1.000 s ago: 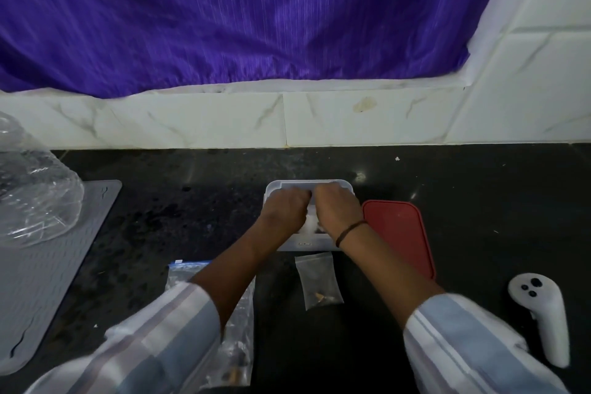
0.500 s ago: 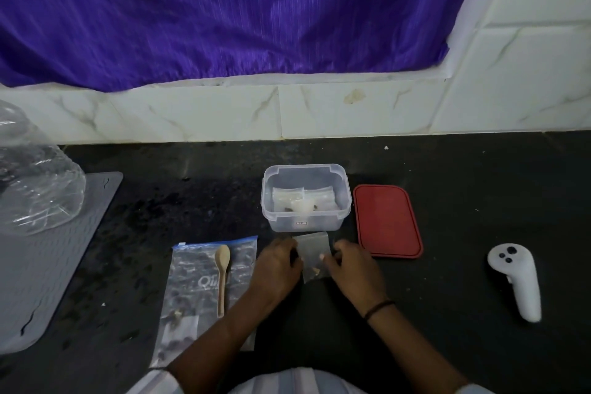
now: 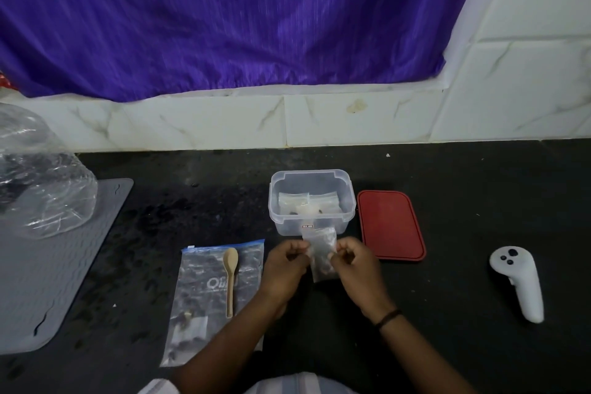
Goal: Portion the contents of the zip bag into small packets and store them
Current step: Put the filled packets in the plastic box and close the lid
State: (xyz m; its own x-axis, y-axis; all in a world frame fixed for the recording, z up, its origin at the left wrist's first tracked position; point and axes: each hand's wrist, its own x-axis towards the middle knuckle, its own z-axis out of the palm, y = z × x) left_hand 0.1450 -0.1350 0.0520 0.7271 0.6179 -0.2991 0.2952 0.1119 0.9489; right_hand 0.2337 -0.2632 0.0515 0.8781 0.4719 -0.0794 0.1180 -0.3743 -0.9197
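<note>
A small clear packet (image 3: pixel 320 253) is pinched between the left hand (image 3: pixel 285 269) and right hand (image 3: pixel 353 269), just near of the open container (image 3: pixel 312 201); the zip bag (image 3: pixel 215 297) lies left on the dark surface (image 3: pixel 447 313).

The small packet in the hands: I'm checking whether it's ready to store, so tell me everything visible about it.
The small packet is a clear, thin plastic pouch, held roughly upright above the dark counter, just in front of the clear container. The left hand and right hand pinch its side edges. A few small dark and tan bits sit near its bottom. Whether its top is sealed cannot be told.
</note>
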